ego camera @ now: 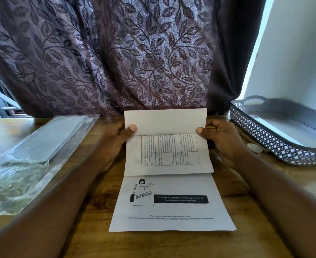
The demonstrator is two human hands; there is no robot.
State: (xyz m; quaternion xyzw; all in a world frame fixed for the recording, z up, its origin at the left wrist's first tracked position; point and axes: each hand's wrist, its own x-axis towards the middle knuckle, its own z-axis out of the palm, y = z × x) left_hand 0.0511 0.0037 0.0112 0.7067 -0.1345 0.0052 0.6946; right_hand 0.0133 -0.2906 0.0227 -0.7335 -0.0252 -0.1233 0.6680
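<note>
Wood-grain counter [153,244] in front of a heavy curtain [116,53] woven with a leaf pattern. At the middle, raised just off the counter, a printed sheet [168,155], pinched at both side edges: left hand [114,140] with thumb on the front and fingers curled behind, right hand [222,140] gripping likewise.

Folding judged roughly a third done: 1 flap [165,121] turned down from the top, blank back showing, crease not yet pressed flat; lower part with the ruled table yet to fold. Under the sheet's near edge, a 2nd sheet [172,207], flat and unfolded.

Paper thin, matte, rectangular, bowing a little. At left, a glossy, crinkled clear sleeve [32,151] around a flat grey stack. At right, a rigid grey tray [276,142], lattice-pierced walls, loop handle.
</note>
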